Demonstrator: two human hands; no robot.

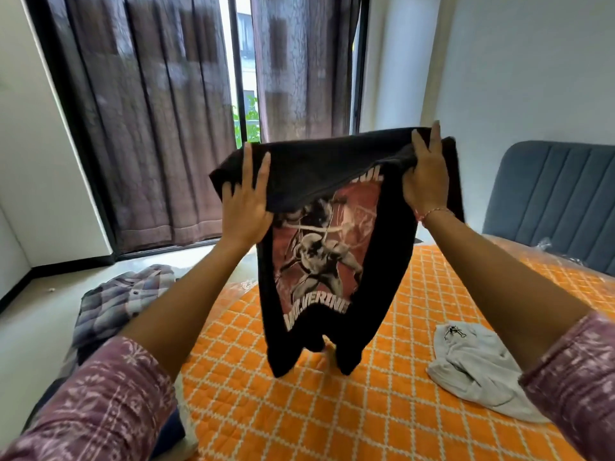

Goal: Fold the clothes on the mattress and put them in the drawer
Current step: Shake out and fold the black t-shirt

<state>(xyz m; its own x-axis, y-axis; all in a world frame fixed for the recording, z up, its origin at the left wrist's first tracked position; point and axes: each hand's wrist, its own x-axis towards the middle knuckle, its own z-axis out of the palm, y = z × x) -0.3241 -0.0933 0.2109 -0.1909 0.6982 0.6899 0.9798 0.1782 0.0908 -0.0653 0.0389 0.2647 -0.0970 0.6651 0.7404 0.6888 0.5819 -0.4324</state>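
Orange quilted mattress (pixel 382 410) is seen under a black printed T-shirt (pixel 316 261), held up in the air above it, hem just touching. Left hand (pixel 246 201) and right hand (pixel 426 181) are clamped on its folded top edge. White garment (pixel 472 364) lies at right, plaid shirt (pixel 123 301) at left edge.

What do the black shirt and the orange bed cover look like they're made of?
Black shirt: soft matte knit, probably cotton jersey; it drapes limply from both hands, with a flat printed graphic. Orange bed cover: quilted woven fabric, likely cotton; white stitched diamond lines puff the surface slightly.
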